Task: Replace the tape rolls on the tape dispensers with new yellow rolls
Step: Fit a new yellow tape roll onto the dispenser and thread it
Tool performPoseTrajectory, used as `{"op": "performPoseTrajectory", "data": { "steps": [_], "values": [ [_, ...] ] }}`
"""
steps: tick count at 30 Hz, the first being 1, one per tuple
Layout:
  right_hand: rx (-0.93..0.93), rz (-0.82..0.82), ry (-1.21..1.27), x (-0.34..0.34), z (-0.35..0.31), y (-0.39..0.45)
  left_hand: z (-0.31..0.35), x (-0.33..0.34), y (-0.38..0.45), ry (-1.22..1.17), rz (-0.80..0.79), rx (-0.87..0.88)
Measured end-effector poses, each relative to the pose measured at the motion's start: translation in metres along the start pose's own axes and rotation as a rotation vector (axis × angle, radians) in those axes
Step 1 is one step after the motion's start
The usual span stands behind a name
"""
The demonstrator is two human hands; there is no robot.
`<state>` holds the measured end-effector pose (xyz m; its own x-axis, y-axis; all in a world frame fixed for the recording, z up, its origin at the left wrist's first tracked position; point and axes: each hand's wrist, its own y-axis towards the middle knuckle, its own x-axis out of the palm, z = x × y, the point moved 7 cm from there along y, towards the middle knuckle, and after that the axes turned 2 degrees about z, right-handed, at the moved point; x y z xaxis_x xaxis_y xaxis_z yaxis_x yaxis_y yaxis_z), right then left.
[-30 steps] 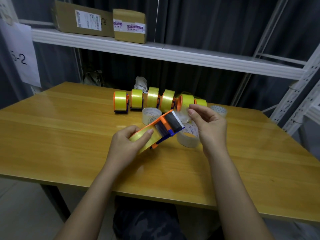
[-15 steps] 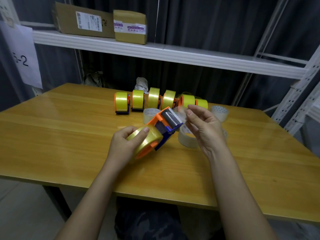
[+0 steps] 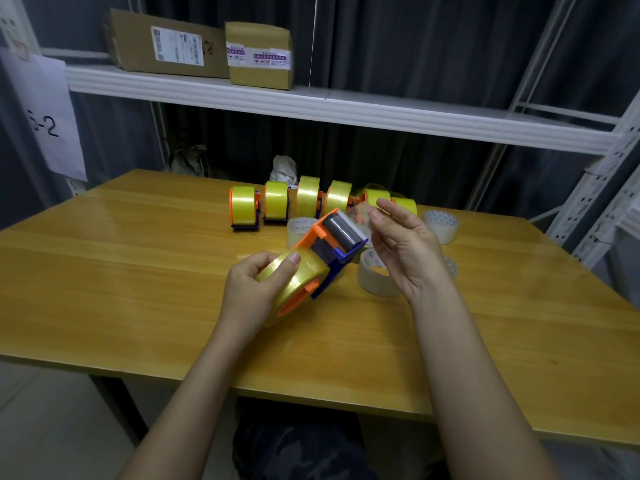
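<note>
My left hand [image 3: 254, 292] grips an orange and blue tape dispenser [image 3: 327, 244] by its yellow roll [image 3: 294, 278], holding it tilted above the wooden table [image 3: 138, 271]. The dispenser's toothed blade points up and away from me. Just past that blade, my right hand [image 3: 403, 244] pinches the clear free end of the tape [image 3: 358, 216] between thumb and fingers. Behind them, several dispensers loaded with yellow rolls [image 3: 304, 200] stand in a row near the table's far edge.
Pale used tape rolls lie around my hands: one [image 3: 375, 278] under my right hand, one [image 3: 299, 230] behind the dispenser, one [image 3: 441, 225] at the far right. A white shelf [image 3: 329, 105] with two cardboard boxes [image 3: 194, 46] hangs over the table's back edge.
The dispenser has turned so the yellow roll faces me and its blade end has lifted. My right hand has risen a little, drawing the tape end past the blade.
</note>
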<state>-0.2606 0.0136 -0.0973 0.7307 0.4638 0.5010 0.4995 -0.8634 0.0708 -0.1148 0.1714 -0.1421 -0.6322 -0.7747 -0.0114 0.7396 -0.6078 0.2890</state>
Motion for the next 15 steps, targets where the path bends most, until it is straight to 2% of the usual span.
{"op": "performPoseTrajectory", "data": {
  "steps": [15],
  "values": [
    [0.086, 0.0, 0.038, 0.0005, 0.0078, 0.001, 0.0052, 0.005, 0.0025, 0.048, -0.036, 0.057]
  ]
}}
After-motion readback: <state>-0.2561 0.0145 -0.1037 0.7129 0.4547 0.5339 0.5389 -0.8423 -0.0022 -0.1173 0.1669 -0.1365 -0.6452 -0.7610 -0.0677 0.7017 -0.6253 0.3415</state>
